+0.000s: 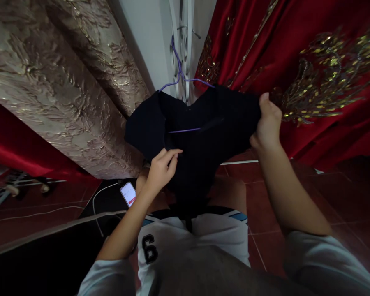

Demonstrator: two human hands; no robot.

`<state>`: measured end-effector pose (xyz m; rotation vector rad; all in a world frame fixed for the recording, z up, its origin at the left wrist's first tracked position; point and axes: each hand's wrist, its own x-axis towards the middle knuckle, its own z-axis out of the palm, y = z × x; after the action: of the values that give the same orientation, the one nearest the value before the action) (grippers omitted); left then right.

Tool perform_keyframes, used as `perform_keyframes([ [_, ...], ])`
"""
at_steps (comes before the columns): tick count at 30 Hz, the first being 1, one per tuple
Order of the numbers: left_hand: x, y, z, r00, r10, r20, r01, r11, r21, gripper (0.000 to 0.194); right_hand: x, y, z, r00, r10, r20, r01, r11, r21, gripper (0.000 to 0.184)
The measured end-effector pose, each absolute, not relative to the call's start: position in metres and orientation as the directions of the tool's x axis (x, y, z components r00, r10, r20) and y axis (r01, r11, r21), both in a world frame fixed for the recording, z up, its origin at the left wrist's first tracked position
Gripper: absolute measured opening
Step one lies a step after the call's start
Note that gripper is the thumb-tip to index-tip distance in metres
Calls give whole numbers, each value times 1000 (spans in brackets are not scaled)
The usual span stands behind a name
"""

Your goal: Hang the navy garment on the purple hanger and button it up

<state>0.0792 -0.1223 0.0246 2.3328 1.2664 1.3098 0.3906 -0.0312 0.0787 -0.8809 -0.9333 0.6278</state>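
A dark navy shirt (200,156) hangs on a purple wire hanger (179,76), whose lower bar shows through the neck opening. The hanger's hook goes up to a white metal rack (185,37). At the right, my right hand (267,123) is closed on the end of the shirt's sleeve and holds it out sideways. My left hand (164,168) is at the front edge of the shirt below the collar, with thumb and fingertips pinched together on the cloth. The lower part of the shirt falls between my knees in shadow.
Red satin cloth with gold sequins (327,78) hangs at the right, and a beige embossed curtain (64,90) at the left. A lit phone (128,194) lies on a black surface beside a white cable (94,201). Red tiles (271,205) cover the floor.
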Motion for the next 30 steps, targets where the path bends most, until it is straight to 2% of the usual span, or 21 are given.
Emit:
perform_keyframes([
  [3, 95, -139, 21, 129, 739, 661, 496, -626, 602, 20, 375, -56, 63, 558, 587, 587, 273, 538, -797, 29],
  [5, 106, -147, 18, 29, 748, 663, 441, -605, 663, 17, 349, -83, 49, 584, 409, 701, 511, 487, -709, 50],
  [6, 112, -150, 16, -21, 755, 656, 407, -593, 695, 15, 332, -98, 40, 594, 389, 705, 517, 486, -704, 46],
  [7, 117, -153, 14, -72, 764, 642, 366, -578, 729, 13, 315, -112, 30, 608, 422, 672, 469, 492, -734, 36],
  [8, 122, -156, 11, -127, 773, 621, 318, -562, 764, 11, 297, -125, 19, 611, 521, 597, 367, 482, -796, 30],
  [9, 127, -159, 8, -182, 781, 598, 263, -547, 795, 10, 280, -137, 7, 583, 648, 490, 231, 447, -864, 31],
  [11, 136, -166, 1, -267, 799, 539, 153, -518, 842, 13, 253, -154, -15, 395, 887, 240, 8, 258, -966, 34],
  [13, 143, -173, -5, -317, 825, 467, 41, -480, 876, 19, 237, -165, -30, 221, 974, 41, -86, 61, -994, 35],
  [15, 146, -179, -11, -339, 863, 375, -81, -424, 902, 21, 233, -171, -37, 146, 987, -68, -100, -53, -994, 42],
  [18, 144, -180, -18, -326, 908, 265, -248, -352, 903, 26, 240, -175, -33, 73, 988, -136, -93, -129, -987, 46],
  [21, 140, -174, -28, -277, 937, 211, -322, -298, 899, 30, 247, -175, -24, 53, 987, -149, -91, -144, -985, 44],
  [26, 133, -168, -49, -97, 984, 152, -240, -171, 956, 25, 251, -177, -20, 110, 977, -184, -131, -169, -977, 41],
  [30, 132, -173, -51, 26, 985, 173, -136, -168, 976, 17, 255, -177, -18, 69, 978, -197, -102, -189, -977, 34],
])
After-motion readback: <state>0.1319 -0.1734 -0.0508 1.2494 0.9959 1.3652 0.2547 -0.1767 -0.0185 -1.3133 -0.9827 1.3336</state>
